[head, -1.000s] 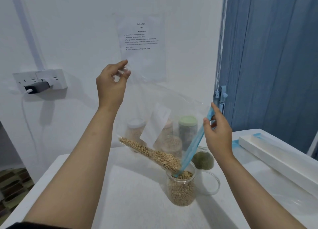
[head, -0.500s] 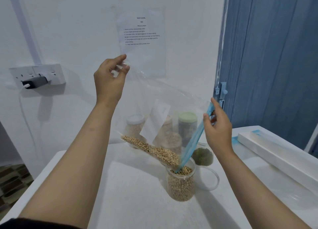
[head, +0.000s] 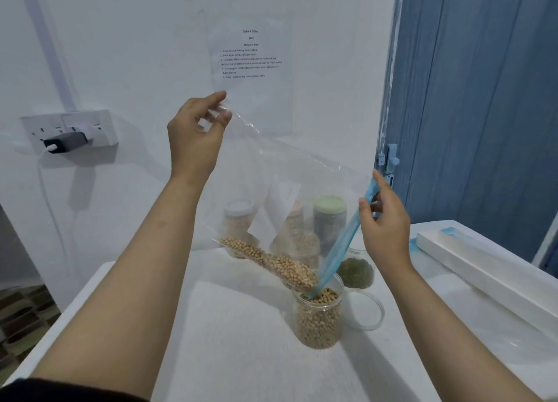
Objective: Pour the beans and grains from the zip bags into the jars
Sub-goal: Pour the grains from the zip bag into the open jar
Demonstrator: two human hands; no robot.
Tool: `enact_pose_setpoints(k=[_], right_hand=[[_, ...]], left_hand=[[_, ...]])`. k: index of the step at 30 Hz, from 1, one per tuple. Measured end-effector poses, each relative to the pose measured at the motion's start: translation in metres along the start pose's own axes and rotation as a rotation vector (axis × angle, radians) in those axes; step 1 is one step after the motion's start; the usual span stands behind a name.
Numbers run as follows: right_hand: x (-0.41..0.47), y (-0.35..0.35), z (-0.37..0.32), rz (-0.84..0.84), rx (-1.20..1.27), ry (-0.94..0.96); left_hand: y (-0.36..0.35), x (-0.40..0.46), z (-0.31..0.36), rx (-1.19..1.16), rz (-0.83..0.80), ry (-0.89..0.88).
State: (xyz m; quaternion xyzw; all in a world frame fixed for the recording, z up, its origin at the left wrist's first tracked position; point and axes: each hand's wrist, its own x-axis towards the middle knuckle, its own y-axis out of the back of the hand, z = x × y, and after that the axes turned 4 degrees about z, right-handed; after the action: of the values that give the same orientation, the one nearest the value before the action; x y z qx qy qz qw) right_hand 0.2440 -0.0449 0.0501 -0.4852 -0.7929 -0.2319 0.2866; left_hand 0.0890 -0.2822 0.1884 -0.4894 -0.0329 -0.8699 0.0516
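Observation:
A clear zip bag (head: 290, 172) with a blue zip strip hangs tilted over an open glass jar (head: 318, 320). My left hand (head: 196, 133) pinches the bag's raised bottom corner up high. My right hand (head: 383, 220) pinches the blue zip end at the upper right. Tan soybeans (head: 271, 261) lie along the bag's lower edge and run toward its low corner, which dips into the jar's mouth. The jar is largely full of the same beans.
Behind stand lidded jars, one with a white lid (head: 238, 217) and one with a green lid (head: 329, 217), plus an open jar of green beans (head: 354, 272). A clear jar lid (head: 367, 311) lies right of the jar. A long white box (head: 483, 269) sits on the white table (head: 226, 341) at right.
The bag's raised corner has stayed high in my left hand. The beans have slid a little further toward the jar. Both hands hold much the same places.

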Motion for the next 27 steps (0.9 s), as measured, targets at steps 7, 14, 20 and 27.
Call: enact_pose_setpoints(k=[7, 14, 20, 27], right_hand=[[-0.0014, 0.0024, -0.0015, 0.007, -0.001, 0.013], [-0.0014, 0.0034, -0.0030, 0.020, -0.018, 0.036], [-0.0040, 0.0023, -0.0033, 0.015, -0.035, 0.052], [-0.0010, 0.0034, -0.0032, 0.009, -0.047, 0.043]], left_hand=[[0.0005, -0.0003, 0.0032, 0.003, -0.006, -0.009], [0.0010, 0.0004, 0.0060, 0.014, -0.005, -0.022], [0.0034, 0.0026, 0.0068, 0.024, 0.000, -0.034], [0.0035, -0.0008, 0.0067, 0.030, 0.002, -0.034]])
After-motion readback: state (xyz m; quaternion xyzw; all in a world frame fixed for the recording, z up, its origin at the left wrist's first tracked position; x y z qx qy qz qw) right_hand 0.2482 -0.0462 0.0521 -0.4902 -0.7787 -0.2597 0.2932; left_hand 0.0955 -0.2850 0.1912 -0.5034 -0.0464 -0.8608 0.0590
